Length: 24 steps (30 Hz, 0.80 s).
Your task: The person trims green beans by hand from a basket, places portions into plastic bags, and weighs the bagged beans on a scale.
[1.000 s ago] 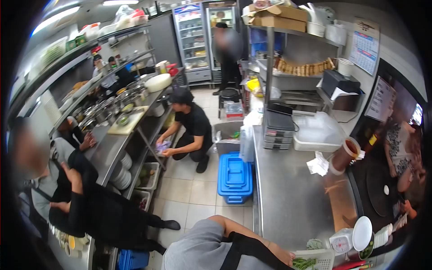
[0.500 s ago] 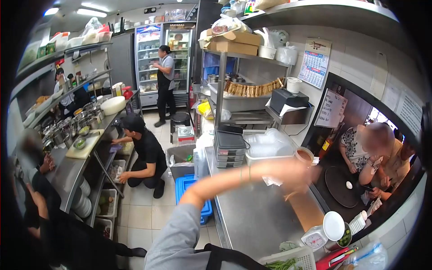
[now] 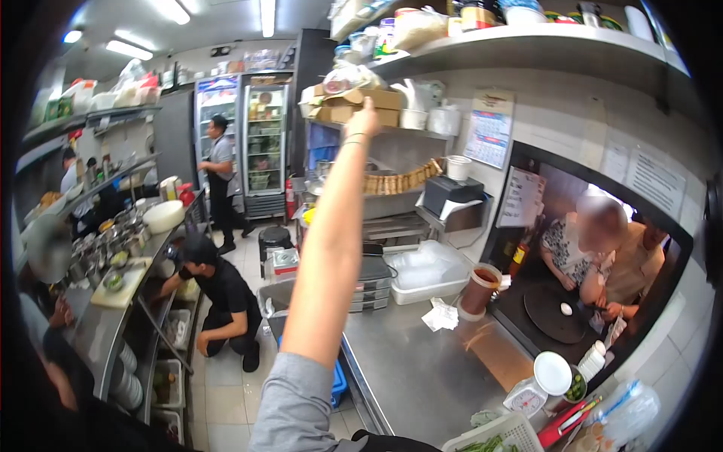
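My left hand [image 3: 363, 123] is raised at the end of an outstretched arm, with a thin band at the wrist. One finger points up, the others look curled, and nothing shows in the hand. It overlaps the view of a cardboard box [image 3: 388, 107] on a rack; whether they touch is unclear. My forearm crosses in front of the rack and part of the steel counter [image 3: 407, 361]. On that counter are a container of reddish-brown liquid [image 3: 478, 292], crumpled white paper [image 3: 440, 315] and a tray of clear plastic containers [image 3: 429, 290]. My right hand is out of view.
A crouching person [image 3: 222, 301] is by the left worktable [image 3: 143, 260]. Another person [image 3: 218, 177] walks near the fridges [image 3: 263, 151]. More people are at the far left and beyond the serving window [image 3: 512, 248]. A scale [image 3: 525, 397] is on the counter's near right.
My left arm has swung from low over the counter, across to the right, then up and left. The view has tilted up. The standing person has moved left from the fridges.
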Each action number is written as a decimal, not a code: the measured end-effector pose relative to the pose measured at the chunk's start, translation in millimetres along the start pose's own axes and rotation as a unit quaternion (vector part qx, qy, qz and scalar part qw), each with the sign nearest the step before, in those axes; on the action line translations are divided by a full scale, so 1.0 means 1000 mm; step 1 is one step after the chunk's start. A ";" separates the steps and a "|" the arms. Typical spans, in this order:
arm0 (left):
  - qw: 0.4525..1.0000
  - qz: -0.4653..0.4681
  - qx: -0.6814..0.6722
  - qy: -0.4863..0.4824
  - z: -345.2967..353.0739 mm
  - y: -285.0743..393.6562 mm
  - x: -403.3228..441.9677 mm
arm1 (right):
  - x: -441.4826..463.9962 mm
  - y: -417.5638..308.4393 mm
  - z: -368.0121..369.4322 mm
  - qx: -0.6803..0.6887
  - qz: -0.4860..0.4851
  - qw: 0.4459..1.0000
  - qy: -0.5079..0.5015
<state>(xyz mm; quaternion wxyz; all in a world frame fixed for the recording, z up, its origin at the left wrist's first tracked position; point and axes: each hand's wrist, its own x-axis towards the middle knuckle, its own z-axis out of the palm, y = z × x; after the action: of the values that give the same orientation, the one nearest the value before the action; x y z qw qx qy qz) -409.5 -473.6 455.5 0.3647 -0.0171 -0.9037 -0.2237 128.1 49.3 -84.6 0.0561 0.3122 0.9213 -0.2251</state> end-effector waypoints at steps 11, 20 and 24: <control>0.962 0.068 -0.238 -0.115 -0.007 -0.057 0.074 | -0.021 -0.022 -0.004 0.014 0.027 0.994 0.106; 0.928 0.244 -0.233 -0.157 0.034 0.038 0.003 | -0.018 -0.024 -0.003 0.010 0.055 0.996 0.073; 0.809 0.452 -0.220 -0.305 0.054 0.137 -0.243 | -0.018 -0.034 -0.016 0.015 0.069 0.995 0.069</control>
<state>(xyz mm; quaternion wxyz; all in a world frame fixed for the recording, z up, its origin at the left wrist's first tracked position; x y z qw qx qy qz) -240.0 -295.7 313.3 0.1165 -0.5711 -0.7850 -0.2099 122.7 22.6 -53.3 0.0029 0.3909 0.8955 -0.2128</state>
